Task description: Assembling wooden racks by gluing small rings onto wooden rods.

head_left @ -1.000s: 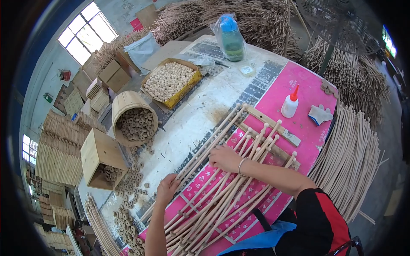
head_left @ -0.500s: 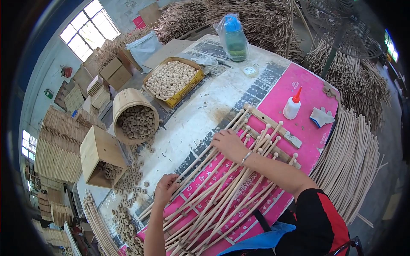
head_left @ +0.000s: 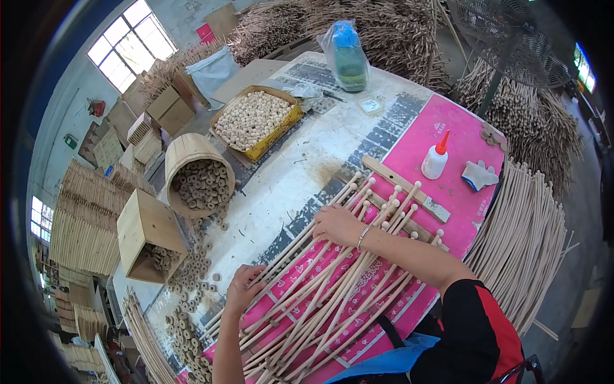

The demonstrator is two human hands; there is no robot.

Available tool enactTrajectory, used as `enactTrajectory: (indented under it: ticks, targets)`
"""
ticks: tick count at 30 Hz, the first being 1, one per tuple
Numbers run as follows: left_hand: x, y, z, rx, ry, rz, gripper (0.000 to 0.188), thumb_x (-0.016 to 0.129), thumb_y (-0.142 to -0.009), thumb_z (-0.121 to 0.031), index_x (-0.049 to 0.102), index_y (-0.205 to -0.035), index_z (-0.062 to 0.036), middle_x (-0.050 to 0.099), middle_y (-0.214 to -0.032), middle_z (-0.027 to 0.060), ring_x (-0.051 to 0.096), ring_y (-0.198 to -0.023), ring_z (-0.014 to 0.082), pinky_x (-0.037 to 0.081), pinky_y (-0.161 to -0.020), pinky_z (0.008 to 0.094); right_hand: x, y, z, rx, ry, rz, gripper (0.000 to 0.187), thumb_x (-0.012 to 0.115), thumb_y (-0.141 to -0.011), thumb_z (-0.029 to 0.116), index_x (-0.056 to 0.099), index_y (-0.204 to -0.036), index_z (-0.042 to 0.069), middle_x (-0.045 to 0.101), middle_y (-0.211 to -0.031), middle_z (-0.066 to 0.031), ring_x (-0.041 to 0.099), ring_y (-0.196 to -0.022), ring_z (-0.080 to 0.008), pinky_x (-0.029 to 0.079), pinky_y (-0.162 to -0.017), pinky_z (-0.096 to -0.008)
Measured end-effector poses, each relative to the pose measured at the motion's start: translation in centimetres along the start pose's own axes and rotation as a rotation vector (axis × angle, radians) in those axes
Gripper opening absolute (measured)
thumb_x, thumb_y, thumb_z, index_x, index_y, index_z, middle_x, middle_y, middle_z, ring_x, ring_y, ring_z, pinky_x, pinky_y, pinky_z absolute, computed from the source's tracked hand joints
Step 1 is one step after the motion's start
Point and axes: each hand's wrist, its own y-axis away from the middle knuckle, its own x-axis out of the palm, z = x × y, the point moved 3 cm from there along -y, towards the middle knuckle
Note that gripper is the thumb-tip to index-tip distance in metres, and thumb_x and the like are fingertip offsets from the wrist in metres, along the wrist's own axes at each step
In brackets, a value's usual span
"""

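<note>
Thin wooden sticks with round ball ends [head_left: 339,281] lie in a loose, crossing pile on the pink sheet before me. My left hand [head_left: 243,288] grips the sticks along the pile's left edge, fingers curled round their lower part. Farther up those same sticks, my right hand [head_left: 337,225] has its fingers bent over them, just below the ball ends; its palm side is hidden. A metal bracelet [head_left: 364,238] circles the right wrist. Under the ball ends lies a flat wooden bar [head_left: 406,187], angled across the sheet.
A glue bottle with red tip [head_left: 435,160] and a glove [head_left: 480,174] sit at right. At left are a tub [head_left: 185,153] and a wooden box [head_left: 150,224] of wooden rings, some spilled. Farther back stand a yellow tray of balls [head_left: 272,141] and a bagged bottle [head_left: 348,61].
The leftmost sticks have slid toward me and to the left, their ball ends drawn back off the bar. Both hands have shifted slightly that way too. The view has moved a little.
</note>
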Motion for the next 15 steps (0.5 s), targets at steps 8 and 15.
enactTrajectory:
  ticks: [8, 15]
  targets:
    - [0.6, -0.3, -2.8, 0.204, -0.402, -0.086, 0.047, 0.074, -0.084, -0.010, 0.067, -0.129, -0.0188, 0.064, -0.109, 0.0078, 0.063, -0.104, 0.0324, 0.055, -0.085, 0.0433, -1.1, 0.7, 0.0, 0.135, 0.307, -0.130, 0.012, 0.067, -0.083, 0.014, 0.078, -0.085, 0.017, 0.064, -0.094, -0.0022, 0.060, -0.103, -0.0220, 0.046, -0.087, -0.0384]
    - [1.5, 0.1, -3.2, 0.194, -0.556, -0.110, 0.030, 0.073, -0.085, -0.010, 0.068, -0.114, -0.0162, 0.064, -0.112, 0.0061, 0.065, -0.101, 0.0303, 0.057, -0.080, 0.0432, -1.2, 1.1, -0.6, 0.129, 0.112, -0.017, 0.010, 0.077, -0.080, 0.019, 0.070, -0.087, 0.016, 0.063, -0.095, -0.0005, 0.060, -0.103, -0.0216, 0.048, -0.086, -0.0392]
